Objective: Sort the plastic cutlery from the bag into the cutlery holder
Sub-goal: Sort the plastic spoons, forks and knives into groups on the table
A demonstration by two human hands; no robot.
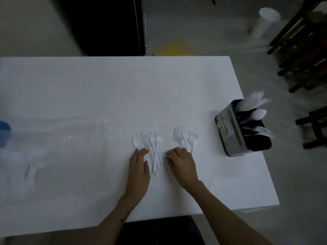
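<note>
Two bare hands rest among loose white plastic cutlery on a white rectangular table (106, 82).

The left hand (138, 167) lies flat, fingers released, beside one pile of forks and spoons (152, 147); the right hand (182, 163), loosely curled, touches a second pile (185, 138); whether it grips anything is unclear. The dark compartmented cutlery holder (231, 131) stands near the table's right edge, the clear plastic bag (53, 144) far left.
</note>
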